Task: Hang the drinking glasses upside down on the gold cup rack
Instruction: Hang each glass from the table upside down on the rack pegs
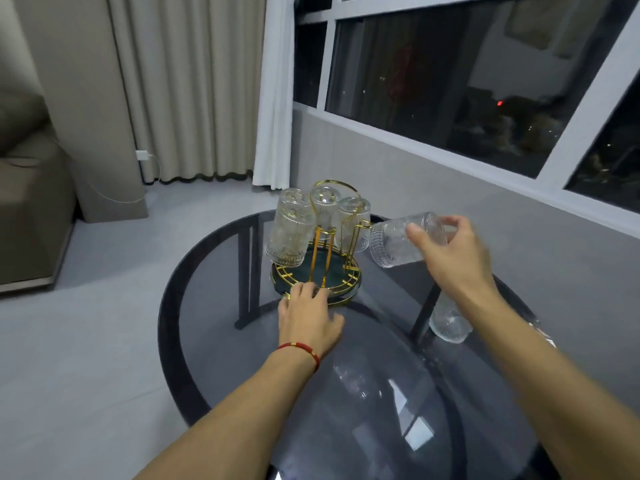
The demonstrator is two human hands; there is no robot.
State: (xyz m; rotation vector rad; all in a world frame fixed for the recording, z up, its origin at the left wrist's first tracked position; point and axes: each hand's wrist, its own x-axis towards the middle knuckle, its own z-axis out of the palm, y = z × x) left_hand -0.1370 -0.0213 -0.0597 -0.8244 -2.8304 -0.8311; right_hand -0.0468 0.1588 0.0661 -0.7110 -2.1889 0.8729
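Note:
The gold cup rack [327, 237] stands on a round dark-green base [349, 289] near the far side of the table. Three ribbed clear glasses hang upside down on it: one at the left [289, 233], one at the back [323, 202], one at the right [353, 216]. My right hand [453, 251] grips a fourth glass [394, 244], tilted on its side with its mouth toward the rack, just right of a bare gold prong [363, 224]. My left hand [310, 315] rests with fingers on the base's front rim. Another glass [450, 320] stands on the table under my right forearm.
The round smoked-glass table [221, 341] has a dark frame showing through it. A grey wall and a dark window run along the right. Curtains hang behind, and a sofa [27, 188] stands at the far left on the pale floor.

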